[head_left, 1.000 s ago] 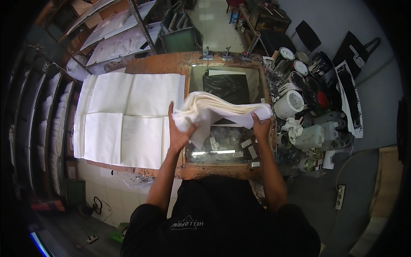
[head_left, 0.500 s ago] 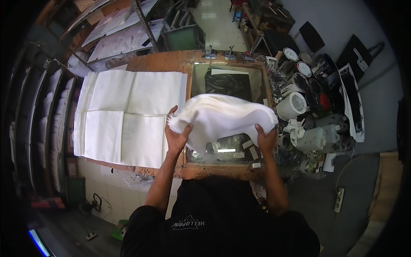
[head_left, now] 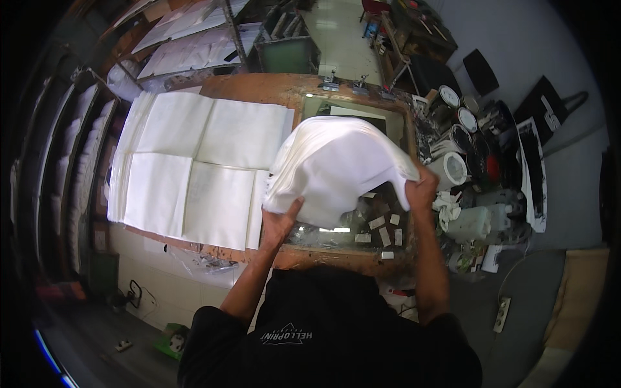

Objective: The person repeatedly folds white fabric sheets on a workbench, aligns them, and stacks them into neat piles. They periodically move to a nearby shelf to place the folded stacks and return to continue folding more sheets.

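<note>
A thick stack of white sheets [head_left: 349, 149] arches up between my hands, its middle bowed upward. My left hand [head_left: 283, 218] grips the stack's lower left corner with the thumb on top. At the right end my right hand [head_left: 422, 187] closes around the edge. Below the stack lies a glass pane [head_left: 336, 240] set in a wooden frame, partly covered by the sheets. Several small pale blocks [head_left: 376, 222] rest on the glass near my right forearm. Left of the glass, piles of white sheets [head_left: 158, 191] lie side by side on the wooden table.
Metal hinge clamps [head_left: 330, 81] line the table's far edge. To the right crowd paint cans [head_left: 449, 97], a white bucket [head_left: 451, 169] and a translucent jug [head_left: 472, 222]. Shelves with white sheets [head_left: 84, 155] stand at the left, with a rack [head_left: 187, 48] behind the table.
The held stack has bent into a higher arch. My left hand has moved down and slightly right, while my right hand has shifted up and to the right.
</note>
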Motion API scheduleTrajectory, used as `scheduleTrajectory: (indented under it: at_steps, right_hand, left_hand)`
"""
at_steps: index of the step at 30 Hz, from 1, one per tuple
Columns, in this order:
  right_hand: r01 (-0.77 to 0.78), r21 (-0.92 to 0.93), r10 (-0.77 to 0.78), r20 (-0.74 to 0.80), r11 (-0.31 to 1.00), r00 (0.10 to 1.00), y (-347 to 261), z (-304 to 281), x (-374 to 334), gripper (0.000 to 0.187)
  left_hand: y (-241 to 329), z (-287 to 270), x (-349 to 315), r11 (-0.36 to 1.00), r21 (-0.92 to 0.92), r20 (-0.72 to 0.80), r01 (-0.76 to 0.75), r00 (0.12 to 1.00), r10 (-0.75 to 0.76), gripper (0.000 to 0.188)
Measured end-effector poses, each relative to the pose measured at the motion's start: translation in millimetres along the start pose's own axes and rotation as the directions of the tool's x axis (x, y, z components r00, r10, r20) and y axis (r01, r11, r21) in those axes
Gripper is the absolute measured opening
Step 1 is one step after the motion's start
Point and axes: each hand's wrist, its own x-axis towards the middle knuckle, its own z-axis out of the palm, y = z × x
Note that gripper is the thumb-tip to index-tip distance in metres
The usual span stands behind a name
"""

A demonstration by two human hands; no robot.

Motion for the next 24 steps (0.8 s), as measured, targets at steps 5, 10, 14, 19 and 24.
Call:
scheduleTrajectory:
  at_steps: [5,10,14,19,24]
  right_hand:
    - [0.419,-0.086,-0.408,0.122,0.904,0.905,-125,-24,96,0.039]
    - [0.649,-0.239,-0.57,0.325,0.722,0.755,-199,-19,137,0.038]
    - [0.719,-0.092,-0.674,0.287,0.688,0.681,-218,-37,180,0.037]
    - [0.677,-0.144,-0.654,0.179,0.721,0.735,-275,5,183,0.038]
    - [0.602,-0.232,-0.589,0.13,0.764,0.798,-282,21,198,0.026]
  left_hand:
    - [-8,-7,-44,0.973,-0.212,0.104,-0.094,0.988,0.118,0.122]
    - [-2,-37,-33,0.923,-0.315,-0.122,-0.222,0.974,0.192,0.098]
    - [34,-72,-3,0.893,-0.172,-0.554,-0.415,0.791,0.261,0.073]
    - [91,28,10,0.818,0.297,-0.634,-0.494,0.538,0.555,0.072]
    - [82,116,-49,0.734,0.394,0.083,-0.553,0.817,0.571,0.093]
